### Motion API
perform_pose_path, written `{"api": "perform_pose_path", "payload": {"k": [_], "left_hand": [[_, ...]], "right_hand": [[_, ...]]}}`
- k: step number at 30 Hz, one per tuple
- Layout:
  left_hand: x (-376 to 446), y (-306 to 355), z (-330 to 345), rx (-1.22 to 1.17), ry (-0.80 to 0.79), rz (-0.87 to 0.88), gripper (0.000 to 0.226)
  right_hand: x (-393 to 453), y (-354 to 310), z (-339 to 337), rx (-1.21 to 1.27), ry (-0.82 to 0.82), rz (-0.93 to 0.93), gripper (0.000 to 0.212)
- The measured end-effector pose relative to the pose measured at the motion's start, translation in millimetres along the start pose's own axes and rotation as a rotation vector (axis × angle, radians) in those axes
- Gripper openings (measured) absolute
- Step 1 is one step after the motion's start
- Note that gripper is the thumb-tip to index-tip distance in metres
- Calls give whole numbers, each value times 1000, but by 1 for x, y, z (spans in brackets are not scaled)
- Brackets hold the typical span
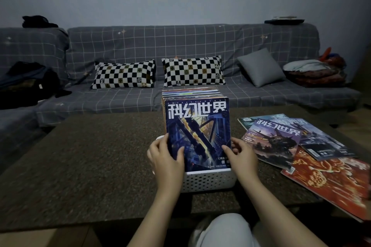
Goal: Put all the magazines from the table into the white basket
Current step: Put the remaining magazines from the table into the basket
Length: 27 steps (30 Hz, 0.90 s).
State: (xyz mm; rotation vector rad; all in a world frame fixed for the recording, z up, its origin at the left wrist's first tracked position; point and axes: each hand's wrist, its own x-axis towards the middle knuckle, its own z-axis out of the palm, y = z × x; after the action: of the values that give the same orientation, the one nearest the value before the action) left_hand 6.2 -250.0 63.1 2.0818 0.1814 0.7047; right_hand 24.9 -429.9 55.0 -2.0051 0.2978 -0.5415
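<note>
A white perforated basket (208, 181) stands on the dark table, near its front edge. Several magazines stand upright in the basket; the frontmost is a blue magazine (198, 126) with large white characters. My left hand (167, 158) grips this blue magazine's lower left edge and my right hand (241, 156) grips its lower right edge. To the right, three magazines lie loose and overlapping on the table: a purple-toned one (270, 142), a grey-blue one (319, 140) and a red one (333, 182) that overhangs the table's edge.
The dark speckled table (90, 166) stretches to the left of the basket. Behind it runs a grey checked sofa (180, 44) with two black-and-white checkered pillows, a grey cushion (261, 67), dark clothes at the left and a bundle at the right. My knee (222, 230) shows below.
</note>
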Motion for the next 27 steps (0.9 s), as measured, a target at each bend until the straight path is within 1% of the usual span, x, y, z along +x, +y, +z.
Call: {"api": "perform_pose_path", "payload": {"k": [2, 5, 10, 14, 16, 19, 22, 24, 27], "left_hand": [[-9, 10, 8, 13, 3, 53, 49], [-20, 31, 24, -20, -58, 152, 40], [-34, 73, 68, -110, -255, 300, 34], [-48, 103, 119, -198, -426, 327, 33], [-52, 115, 144, -223, -495, 310, 32], [-55, 123, 183, -225, -588, 240, 32], [-52, 119, 224, -165, -594, 196, 30], [-49, 114, 251, -63, -591, 133, 33], [-39, 100, 278, 173, -556, 71, 41]], "right_hand": [[-2, 1, -4, 34, -4, -3, 43], [-3, 2, -17, 34, 19, -35, 41], [6, 17, -57, -2, 119, -51, 32], [20, 47, -91, -72, 193, 2, 28], [28, 65, -104, -84, 214, 55, 26], [41, 93, -119, -94, 207, 140, 28], [55, 114, -125, -133, 193, 182, 32], [66, 127, -126, -170, 169, 217, 36], [77, 138, -124, -198, 108, 289, 44]]}}
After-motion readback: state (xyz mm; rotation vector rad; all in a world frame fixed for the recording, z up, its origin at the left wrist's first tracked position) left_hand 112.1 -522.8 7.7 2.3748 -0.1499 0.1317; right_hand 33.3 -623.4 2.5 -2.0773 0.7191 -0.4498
